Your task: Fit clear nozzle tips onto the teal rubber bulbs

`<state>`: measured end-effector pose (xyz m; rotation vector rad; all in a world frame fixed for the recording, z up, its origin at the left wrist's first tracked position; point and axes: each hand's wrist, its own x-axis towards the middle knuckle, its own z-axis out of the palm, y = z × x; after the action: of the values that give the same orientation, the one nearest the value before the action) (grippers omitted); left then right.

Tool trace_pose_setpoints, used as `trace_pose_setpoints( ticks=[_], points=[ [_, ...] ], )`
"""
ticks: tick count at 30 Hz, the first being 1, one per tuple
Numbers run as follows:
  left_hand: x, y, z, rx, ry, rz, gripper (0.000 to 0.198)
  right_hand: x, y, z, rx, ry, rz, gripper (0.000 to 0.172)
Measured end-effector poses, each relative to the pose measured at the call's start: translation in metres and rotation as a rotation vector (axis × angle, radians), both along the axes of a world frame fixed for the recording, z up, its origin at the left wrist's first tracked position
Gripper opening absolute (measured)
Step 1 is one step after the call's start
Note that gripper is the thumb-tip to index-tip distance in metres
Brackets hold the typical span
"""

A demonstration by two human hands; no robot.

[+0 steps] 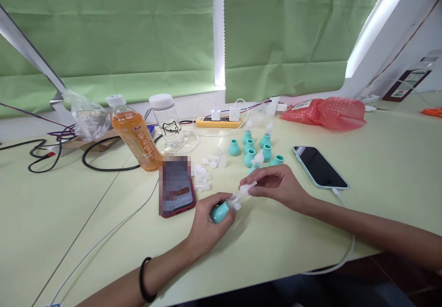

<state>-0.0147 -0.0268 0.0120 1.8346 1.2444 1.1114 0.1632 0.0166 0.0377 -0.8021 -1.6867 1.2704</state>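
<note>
My left hand [211, 224] is closed around a teal rubber bulb [220, 212], which lies tilted with a clear plastic piece [235, 201] at its mouth. Just right of it, my right hand [276, 186] pinches a white translucent nozzle tip [247, 188] between thumb and fingers. The tip is close to the clear piece; whether they touch I cannot tell. Behind my right hand stand several teal bulbs [249, 158], some open at the top and some with white tips [258, 158]. Loose clear and white plastic parts [201, 174] lie in a small pile left of the bulbs.
A phone with a red case [177, 187] lies left of my hands, and a charging phone [321, 167] lies right. An orange drink bottle [134, 136], a clear jar [167, 123], a yellow power strip [218, 122] and a red bubble-wrap bag [326, 112] stand behind. Cables cross the table.
</note>
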Motion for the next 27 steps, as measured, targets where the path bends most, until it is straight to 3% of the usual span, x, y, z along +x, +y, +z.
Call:
trace_pose_setpoints(
  ticks=[2, 5, 13, 21, 27],
  points=[
    [-0.001, 0.000, -0.001, 0.016, 0.018, -0.002, 0.017, 0.000, 0.002, -0.009, -0.169, 0.107, 0.021, 0.011],
    [-0.002, 0.000, -0.001, 0.059, 0.044, -0.019, 0.018, -0.002, 0.005, -0.020, -0.274, 0.160, 0.054, 0.012],
    [-0.002, 0.001, -0.002, 0.124, 0.132, -0.082, 0.024, -0.005, 0.003, -0.025, -0.338, 0.244, -0.003, 0.013],
    [-0.001, -0.003, -0.008, 0.243, 0.154, -0.073, 0.027, -0.007, 0.003, -0.028, -0.381, 0.249, 0.071, 0.015],
    [0.000, -0.004, -0.009, 0.298, 0.153, -0.046, 0.027, -0.011, -0.002, -0.033, -0.399, 0.309, 0.040, 0.018]
  ],
)
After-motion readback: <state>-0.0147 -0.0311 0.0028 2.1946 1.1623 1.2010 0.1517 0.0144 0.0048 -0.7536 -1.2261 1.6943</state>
